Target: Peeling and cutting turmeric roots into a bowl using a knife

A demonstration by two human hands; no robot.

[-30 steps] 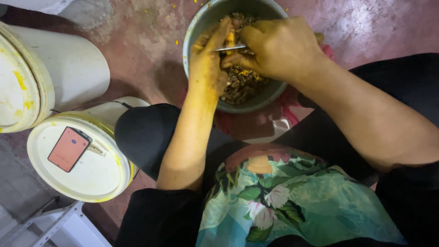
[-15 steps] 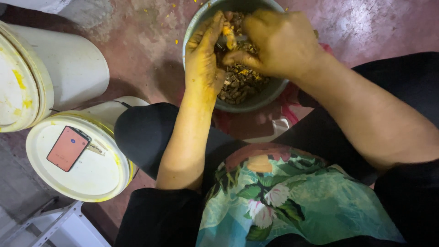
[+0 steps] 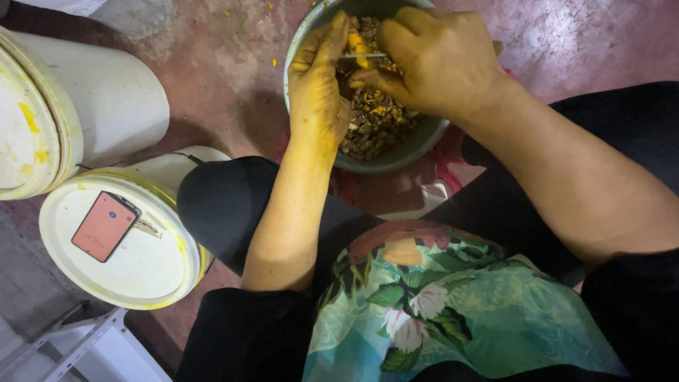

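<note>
A grey round bowl (image 3: 396, 157) sits on the floor in front of my knees, filled with brown and yellow root pieces (image 3: 371, 124). My left hand (image 3: 318, 85), stained yellow, is over the bowl with its fingers around a small yellow piece (image 3: 357, 44). My right hand (image 3: 438, 60) is closed on a small knife whose thin blade (image 3: 364, 55) lies against that piece. The knife's handle is hidden inside the fist.
Two white lidded buckets with yellow stains stand at the left (image 3: 42, 120) (image 3: 141, 272); a phone in a reddish case (image 3: 105, 226) lies on the nearer lid. Reddish concrete floor (image 3: 212, 64) with yellow scraps surrounds the bowl. A white frame (image 3: 78, 346) shows at bottom left.
Both hands have stayed over the bowl. The blade and the yellow piece have shifted slightly between the fingers as the piece is worked.
</note>
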